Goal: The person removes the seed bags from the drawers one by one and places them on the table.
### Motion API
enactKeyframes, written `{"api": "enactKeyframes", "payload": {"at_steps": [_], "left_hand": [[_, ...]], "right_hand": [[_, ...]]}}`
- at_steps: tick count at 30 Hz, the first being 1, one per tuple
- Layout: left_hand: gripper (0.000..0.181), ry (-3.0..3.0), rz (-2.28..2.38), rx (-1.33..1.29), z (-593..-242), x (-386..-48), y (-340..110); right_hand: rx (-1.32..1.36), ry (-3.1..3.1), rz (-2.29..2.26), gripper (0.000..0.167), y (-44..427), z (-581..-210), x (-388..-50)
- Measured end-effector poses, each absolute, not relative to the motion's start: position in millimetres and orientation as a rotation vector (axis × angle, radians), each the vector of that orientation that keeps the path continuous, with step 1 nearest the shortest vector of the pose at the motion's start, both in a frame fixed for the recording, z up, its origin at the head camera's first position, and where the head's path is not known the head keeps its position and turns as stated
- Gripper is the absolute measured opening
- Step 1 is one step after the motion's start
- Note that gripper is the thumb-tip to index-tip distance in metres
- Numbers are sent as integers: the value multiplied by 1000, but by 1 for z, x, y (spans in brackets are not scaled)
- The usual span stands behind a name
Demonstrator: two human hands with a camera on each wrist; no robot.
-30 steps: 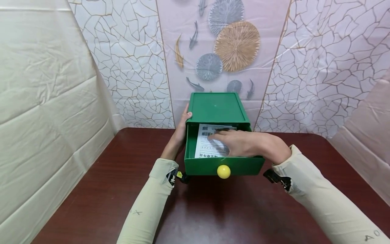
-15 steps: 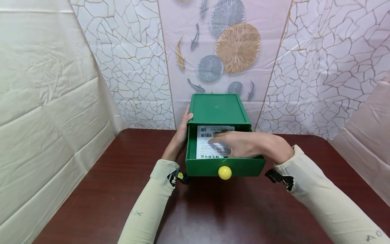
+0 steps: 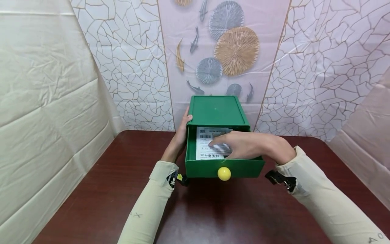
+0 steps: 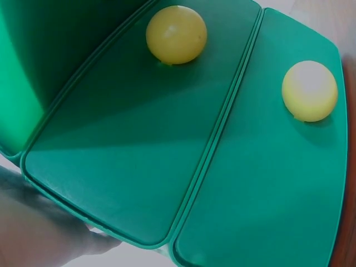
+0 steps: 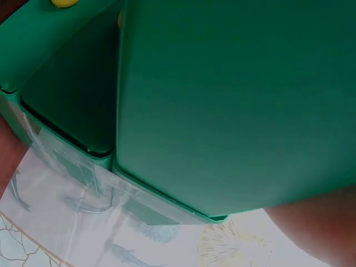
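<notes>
A green drawer unit (image 3: 217,110) stands on the table, its top drawer (image 3: 202,169) pulled out, with a yellow knob (image 3: 224,174) on the front. White printed papers (image 3: 204,149) lie inside the drawer. My right hand (image 3: 248,145) reaches over the drawer's right side, thumb and forefinger spread apart above the papers; its other fingertips are hidden. My left hand (image 3: 181,130) rests along the unit's left side, fingers straight, thumb at the top edge. Part of that hand (image 4: 39,233) shows at the lower left of the left wrist view.
Below the pulled-out drawer, the left wrist view shows two closed drawer fronts, each with a yellow knob (image 4: 176,34). The unit sits on a dark red-brown table (image 3: 122,189). Behind hangs a patterned cloth (image 3: 137,61); a plain cream cloth (image 3: 45,118) hangs at the left.
My right hand has moved slightly toward the drawer's front, its fingers lower over the papers. The papers have shifted a little left. The left hand stays on the unit's side.
</notes>
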State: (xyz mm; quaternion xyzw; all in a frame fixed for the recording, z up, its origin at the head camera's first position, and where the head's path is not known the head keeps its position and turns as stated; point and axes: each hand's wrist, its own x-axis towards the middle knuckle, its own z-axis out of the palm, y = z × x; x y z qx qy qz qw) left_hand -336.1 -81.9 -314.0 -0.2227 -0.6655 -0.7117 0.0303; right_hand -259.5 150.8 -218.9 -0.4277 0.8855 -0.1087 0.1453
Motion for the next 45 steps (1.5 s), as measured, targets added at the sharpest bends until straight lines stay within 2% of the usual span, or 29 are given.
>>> {"api": "enactKeyframes", "payload": {"at_steps": [7, 22, 30, 36, 45], "left_hand": [[82, -2071, -2168, -678, -314, -336, -82], [82, -2085, -2158, -676, -314, -336, -81], [83, -2069, -2177, -657, -315, -337, -82], [82, -2072, -2182, -657, -315, -336, -84], [81, -2063, -2194, -700, -315, -336, -85]], "right_hand": [[-1329, 2580, -350, 51, 155, -216, -255], [-1360, 2771, -328, 40, 163, -204, -233], [-1540, 3043, -146, 21, 154, -205, -211], [-1497, 3177, -92, 24, 145, -208, -205], [-1442, 3303, -46, 18, 137, -211, -209]]}}
